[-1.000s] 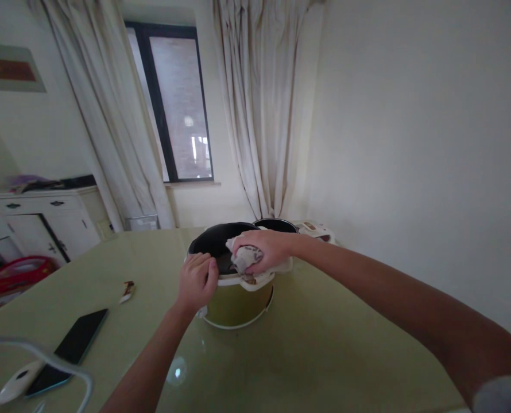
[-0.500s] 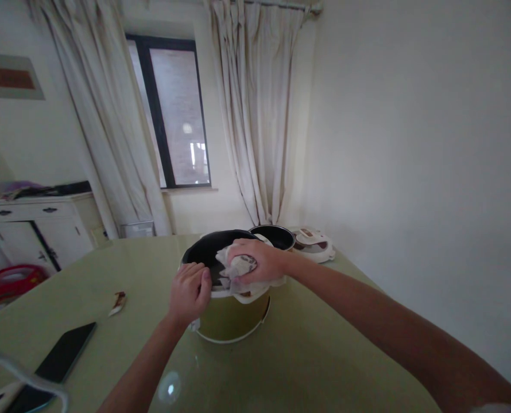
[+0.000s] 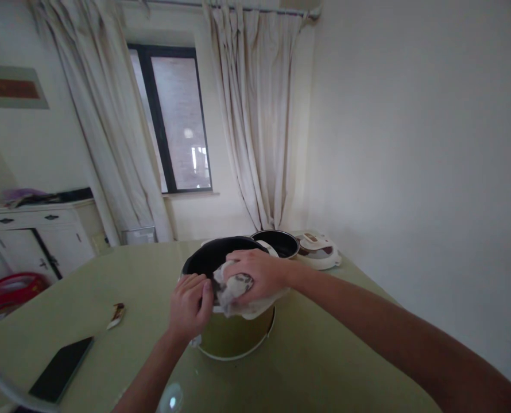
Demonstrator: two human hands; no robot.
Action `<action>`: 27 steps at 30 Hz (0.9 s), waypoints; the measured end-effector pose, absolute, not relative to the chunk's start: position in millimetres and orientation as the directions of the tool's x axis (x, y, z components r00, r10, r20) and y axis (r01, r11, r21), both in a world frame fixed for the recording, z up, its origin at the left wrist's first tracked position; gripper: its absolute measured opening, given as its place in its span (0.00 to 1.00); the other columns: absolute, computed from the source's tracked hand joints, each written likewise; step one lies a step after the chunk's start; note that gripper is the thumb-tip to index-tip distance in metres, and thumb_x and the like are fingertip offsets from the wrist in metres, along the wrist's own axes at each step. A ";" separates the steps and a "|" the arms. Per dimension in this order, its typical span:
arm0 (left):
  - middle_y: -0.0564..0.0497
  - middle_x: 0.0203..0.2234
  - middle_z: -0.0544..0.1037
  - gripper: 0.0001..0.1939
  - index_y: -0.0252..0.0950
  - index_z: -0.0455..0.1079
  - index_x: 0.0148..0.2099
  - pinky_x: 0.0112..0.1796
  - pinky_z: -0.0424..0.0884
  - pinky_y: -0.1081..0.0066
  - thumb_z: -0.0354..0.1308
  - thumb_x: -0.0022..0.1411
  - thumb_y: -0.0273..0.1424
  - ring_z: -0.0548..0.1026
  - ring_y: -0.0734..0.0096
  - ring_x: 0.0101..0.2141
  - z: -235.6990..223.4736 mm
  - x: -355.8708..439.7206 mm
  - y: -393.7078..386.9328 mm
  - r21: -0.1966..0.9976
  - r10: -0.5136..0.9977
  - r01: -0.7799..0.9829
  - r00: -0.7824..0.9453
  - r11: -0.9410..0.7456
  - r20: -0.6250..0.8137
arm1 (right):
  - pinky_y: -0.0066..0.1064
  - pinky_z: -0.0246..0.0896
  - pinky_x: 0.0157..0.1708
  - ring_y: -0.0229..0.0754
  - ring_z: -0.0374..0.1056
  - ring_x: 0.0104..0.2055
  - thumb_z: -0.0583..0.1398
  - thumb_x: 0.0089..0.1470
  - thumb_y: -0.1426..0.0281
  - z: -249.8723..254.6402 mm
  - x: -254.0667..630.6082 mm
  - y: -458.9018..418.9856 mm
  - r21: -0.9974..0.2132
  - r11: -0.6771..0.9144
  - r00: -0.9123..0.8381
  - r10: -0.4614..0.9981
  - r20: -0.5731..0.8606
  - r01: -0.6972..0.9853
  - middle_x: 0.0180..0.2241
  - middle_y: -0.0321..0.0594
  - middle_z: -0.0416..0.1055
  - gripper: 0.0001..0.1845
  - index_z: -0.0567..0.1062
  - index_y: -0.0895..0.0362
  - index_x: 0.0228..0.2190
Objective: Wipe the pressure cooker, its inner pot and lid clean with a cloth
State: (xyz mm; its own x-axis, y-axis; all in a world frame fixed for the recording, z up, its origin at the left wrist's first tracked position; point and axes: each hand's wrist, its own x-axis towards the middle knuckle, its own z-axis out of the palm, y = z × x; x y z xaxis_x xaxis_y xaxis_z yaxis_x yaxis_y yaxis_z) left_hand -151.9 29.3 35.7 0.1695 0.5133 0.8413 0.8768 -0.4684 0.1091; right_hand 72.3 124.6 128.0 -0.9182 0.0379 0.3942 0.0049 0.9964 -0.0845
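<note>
A yellow-green rice cooker body point(image 3: 238, 335) with a black inside and a white rim stands on the pale green table point(image 3: 324, 355). My right hand point(image 3: 255, 275) is closed on a crumpled white cloth point(image 3: 233, 289) and presses it on the cooker's near rim. My left hand point(image 3: 190, 307) grips the rim at the left, fingers curled over the edge, right beside the cloth.
Behind the cooker sit a black inner pot point(image 3: 279, 244) and a white lid point(image 3: 318, 252). A dark phone point(image 3: 61, 368) and a small wrapper point(image 3: 116, 315) lie on the table at the left. A white cabinet point(image 3: 40, 229), curtains and a window stand beyond.
My right hand has slid the cloth along the near rim toward the left, closer to my left hand. The view has tilted a little.
</note>
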 end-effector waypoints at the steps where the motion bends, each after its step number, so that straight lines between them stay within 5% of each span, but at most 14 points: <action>1: 0.52 0.19 0.67 0.21 0.41 0.56 0.24 0.32 0.60 0.61 0.47 0.73 0.27 0.66 0.66 0.25 35.8 -151.0 29.3 0.121 0.525 0.878 0.161 -0.463 0.836 | 0.34 0.62 0.45 0.44 0.67 0.41 0.72 0.51 0.54 124.3 86.9 135.3 -0.104 0.993 -0.908 0.094 0.409 0.056 0.42 0.39 0.70 0.21 0.79 0.52 0.41; 5: 0.53 0.19 0.65 0.22 0.41 0.55 0.24 0.33 0.60 0.61 0.47 0.74 0.26 0.65 0.66 0.25 35.6 -148.3 29.6 0.115 0.510 0.883 0.152 -0.455 0.847 | 0.35 0.62 0.45 0.45 0.67 0.42 0.71 0.51 0.57 114.4 113.6 152.7 -0.132 0.974 -0.845 0.225 0.485 0.183 0.42 0.41 0.70 0.17 0.79 0.54 0.39; 12: 0.51 0.21 0.70 0.20 0.40 0.61 0.26 0.32 0.60 0.61 0.47 0.73 0.26 0.67 0.66 0.26 39.9 -155.3 28.1 0.072 0.489 0.846 0.234 -0.528 0.840 | 0.35 0.60 0.42 0.44 0.66 0.39 0.68 0.55 0.50 132.0 57.4 105.2 -0.019 1.000 -0.922 0.017 0.387 0.011 0.38 0.37 0.70 0.21 0.78 0.50 0.42; 16: 0.53 0.20 0.65 0.22 0.40 0.57 0.24 0.32 0.59 0.62 0.46 0.74 0.26 0.65 0.68 0.24 41.8 -159.5 30.0 0.089 0.496 0.820 0.253 -0.566 0.830 | 0.40 0.63 0.50 0.49 0.67 0.46 0.68 0.55 0.53 107.3 96.0 121.6 -0.072 0.987 -0.836 0.158 0.525 0.141 0.44 0.43 0.69 0.22 0.79 0.51 0.47; 18: 0.53 0.19 0.65 0.22 0.40 0.57 0.24 0.32 0.59 0.62 0.46 0.74 0.26 0.64 0.68 0.24 42.0 -161.1 30.4 0.104 0.512 0.815 0.253 -0.570 0.821 | 0.46 0.63 0.54 0.53 0.65 0.50 0.67 0.54 0.53 76.8 118.2 128.2 -0.155 0.946 -0.642 0.307 0.703 0.284 0.45 0.47 0.69 0.23 0.78 0.52 0.47; 21: 0.53 0.19 0.66 0.23 0.40 0.58 0.24 0.33 0.60 0.62 0.46 0.75 0.28 0.65 0.68 0.25 43.9 -163.8 29.8 0.133 0.550 0.824 0.239 -0.551 0.800 | 0.52 0.63 0.55 0.56 0.64 0.52 0.62 0.58 0.56 20.1 124.3 118.2 -0.392 0.829 -0.116 0.469 0.875 0.398 0.46 0.49 0.68 0.19 0.75 0.53 0.46; 24: 0.52 0.19 0.68 0.24 0.40 0.60 0.22 0.33 0.60 0.62 0.46 0.75 0.32 0.68 0.67 0.25 50.4 -159.8 26.8 0.144 0.607 0.858 0.220 -0.492 0.763 | 0.53 0.64 0.58 0.55 0.67 0.53 0.56 0.64 0.57 -39.7 100.5 89.1 -0.649 0.697 0.200 0.619 0.759 0.307 0.48 0.49 0.67 0.16 0.71 0.52 0.48; 27: 0.51 0.23 0.76 0.23 0.41 0.67 0.26 0.36 0.62 0.61 0.45 0.76 0.35 0.74 0.64 0.29 59.7 -136.2 20.7 0.076 0.650 0.901 0.248 -0.428 0.718 | 0.59 0.62 0.62 0.61 0.64 0.62 0.53 0.64 0.53 -98.6 73.2 55.8 -0.846 0.466 0.318 0.786 0.530 0.258 0.57 0.52 0.66 0.24 0.64 0.49 0.57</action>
State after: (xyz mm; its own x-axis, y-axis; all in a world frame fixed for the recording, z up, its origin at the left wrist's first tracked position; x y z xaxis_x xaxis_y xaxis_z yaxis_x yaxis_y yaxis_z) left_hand -136.2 20.7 59.7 0.2484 0.6504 0.7178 0.9006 -0.4280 0.0762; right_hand 73.2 55.8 -98.6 0.3177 0.7863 0.5299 0.2580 0.4661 -0.8463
